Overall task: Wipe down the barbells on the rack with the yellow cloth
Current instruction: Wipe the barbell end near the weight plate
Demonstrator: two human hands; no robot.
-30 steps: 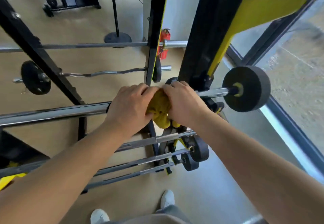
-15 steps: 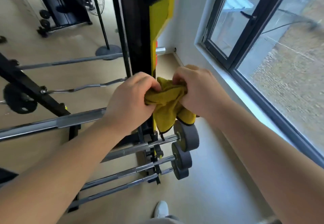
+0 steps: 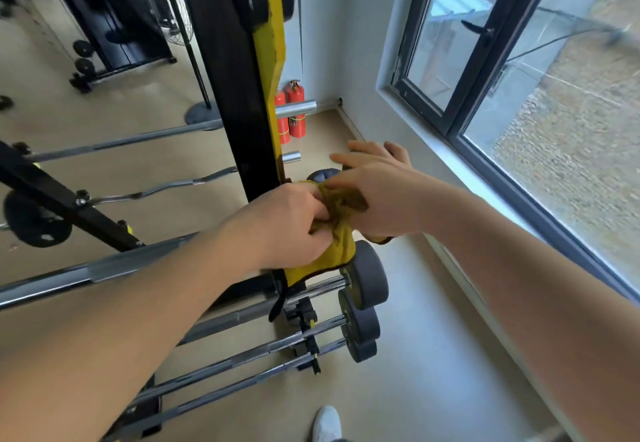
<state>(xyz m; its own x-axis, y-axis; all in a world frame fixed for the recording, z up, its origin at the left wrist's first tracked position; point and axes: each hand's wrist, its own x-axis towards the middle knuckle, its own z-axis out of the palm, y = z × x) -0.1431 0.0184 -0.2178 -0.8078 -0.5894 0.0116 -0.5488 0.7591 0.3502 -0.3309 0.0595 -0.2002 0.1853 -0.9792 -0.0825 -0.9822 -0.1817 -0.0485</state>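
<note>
The yellow cloth (image 3: 341,251) hangs bunched between my hands, in front of the black and yellow rack upright (image 3: 239,102). My left hand (image 3: 287,223) grips its upper part with curled fingers. My right hand (image 3: 375,192) lies over the cloth with fingers stretched forward, and a bit of cloth shows under its wrist. Barbells lie across the rack: a thick chrome bar (image 3: 86,272) at left, and below the cloth three thinner bars ending in black plates (image 3: 367,277). A curl bar (image 3: 166,188) and a long bar (image 3: 121,142) rest higher up.
A window (image 3: 519,95) and a white wall run close along the right. Two red fire extinguishers (image 3: 294,112) stand in the corner behind the rack. A fan stand (image 3: 199,112) and another black rack (image 3: 114,43) are at the back left. My white shoe (image 3: 327,422) is on the beige floor.
Both hands lifted the cloth off the plate-loaded bar and away from the rack. The right hand's fingers went from curled to stretched out. The view swung right toward the window.
</note>
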